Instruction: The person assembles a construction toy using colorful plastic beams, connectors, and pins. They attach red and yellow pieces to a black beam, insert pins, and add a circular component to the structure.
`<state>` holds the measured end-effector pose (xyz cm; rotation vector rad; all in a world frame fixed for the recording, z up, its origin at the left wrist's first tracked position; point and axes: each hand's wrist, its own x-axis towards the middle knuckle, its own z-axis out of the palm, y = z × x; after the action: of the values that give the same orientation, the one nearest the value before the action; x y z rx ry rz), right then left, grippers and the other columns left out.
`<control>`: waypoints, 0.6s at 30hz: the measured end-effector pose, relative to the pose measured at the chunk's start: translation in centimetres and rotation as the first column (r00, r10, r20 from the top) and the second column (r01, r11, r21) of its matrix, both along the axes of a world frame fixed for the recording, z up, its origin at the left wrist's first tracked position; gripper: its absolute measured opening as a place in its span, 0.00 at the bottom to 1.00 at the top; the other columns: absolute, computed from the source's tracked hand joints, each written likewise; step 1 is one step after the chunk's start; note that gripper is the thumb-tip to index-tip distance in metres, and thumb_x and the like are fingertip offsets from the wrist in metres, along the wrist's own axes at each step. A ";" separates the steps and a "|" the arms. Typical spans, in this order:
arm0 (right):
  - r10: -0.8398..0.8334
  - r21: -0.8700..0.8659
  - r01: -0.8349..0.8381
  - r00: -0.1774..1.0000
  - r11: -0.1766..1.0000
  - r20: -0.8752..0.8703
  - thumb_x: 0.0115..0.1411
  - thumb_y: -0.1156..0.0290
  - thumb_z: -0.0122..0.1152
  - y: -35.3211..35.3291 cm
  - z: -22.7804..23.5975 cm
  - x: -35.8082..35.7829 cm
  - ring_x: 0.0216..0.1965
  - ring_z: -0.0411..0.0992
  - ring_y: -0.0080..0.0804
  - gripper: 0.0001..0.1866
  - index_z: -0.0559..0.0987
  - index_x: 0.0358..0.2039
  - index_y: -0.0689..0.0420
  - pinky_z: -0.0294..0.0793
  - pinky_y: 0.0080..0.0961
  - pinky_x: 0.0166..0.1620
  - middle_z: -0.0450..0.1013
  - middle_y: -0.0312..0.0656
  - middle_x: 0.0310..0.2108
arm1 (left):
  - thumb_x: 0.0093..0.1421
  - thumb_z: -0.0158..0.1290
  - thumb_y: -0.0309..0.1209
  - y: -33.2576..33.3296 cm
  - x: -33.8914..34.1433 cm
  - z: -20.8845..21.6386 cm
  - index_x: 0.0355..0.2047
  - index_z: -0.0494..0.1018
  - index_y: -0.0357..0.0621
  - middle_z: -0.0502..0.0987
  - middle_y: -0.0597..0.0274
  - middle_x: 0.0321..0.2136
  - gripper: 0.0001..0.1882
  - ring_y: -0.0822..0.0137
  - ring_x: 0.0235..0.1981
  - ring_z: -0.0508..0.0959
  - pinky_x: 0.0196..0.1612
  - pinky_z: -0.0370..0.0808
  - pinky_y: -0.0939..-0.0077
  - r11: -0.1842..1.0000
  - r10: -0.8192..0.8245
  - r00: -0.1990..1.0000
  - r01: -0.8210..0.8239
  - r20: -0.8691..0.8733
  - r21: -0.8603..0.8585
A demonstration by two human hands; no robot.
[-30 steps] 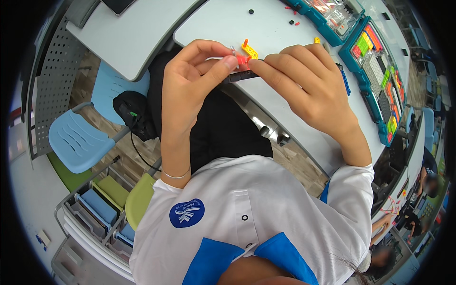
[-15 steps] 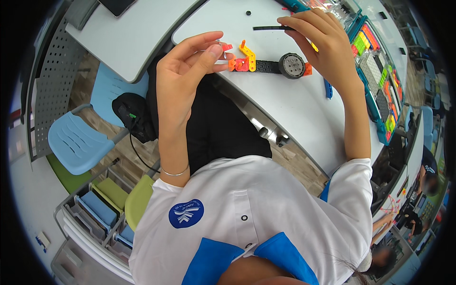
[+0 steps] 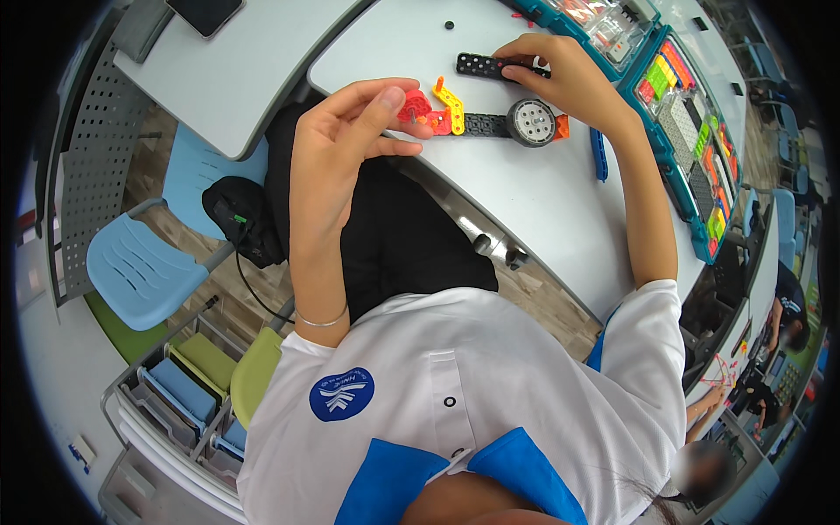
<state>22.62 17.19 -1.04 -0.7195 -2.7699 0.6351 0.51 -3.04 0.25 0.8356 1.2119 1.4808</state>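
Observation:
My left hand (image 3: 339, 131) pinches a red toothed piece, seemingly a gear (image 3: 414, 106), between thumb and fingers. My right hand (image 3: 579, 87) grips one end of a black perforated beam (image 3: 477, 65), its fingertips around a small red spot on it. Between the hands a building-block assembly lies on the white table (image 3: 525, 197). It has a black beam (image 3: 486, 125), a grey round wheel (image 3: 532, 122), a yellow bent beam (image 3: 451, 107) and an orange end piece (image 3: 562, 128). The gear overlaps its left end; whether they touch I cannot tell.
A teal parts case (image 3: 691, 227) with colourful pieces stands open at the right. A blue piece (image 3: 598, 156) lies near it, and a small black part (image 3: 450, 25) at the far edge. Another table at upper left bears a phone (image 3: 206, 12). Blue chairs (image 3: 144, 262) stand left.
The black beam has turned from edge-on to show its holes, and my right hand has come lower and left. The red piece in my left hand now shows its toothed face.

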 end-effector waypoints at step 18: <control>-0.195 0.383 0.192 0.980 0.904 -0.031 0.66 0.70 0.64 3.7 -0.7 2.2 0.40 0.80 0.38 0.11 0.84 0.47 0.55 0.79 0.33 0.48 0.81 0.42 0.43 | 0.63 0.61 0.21 -1.0 1.1 1.1 0.53 0.78 0.29 0.83 0.49 0.44 0.18 0.62 0.44 0.85 0.40 0.86 0.75 0.990 -0.134 0.991 0.134 0.012 -0.040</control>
<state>24.86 20.86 -1.70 -0.8868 -2.6606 0.0417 1.59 -4.06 1.33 0.8651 1.1529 1.3456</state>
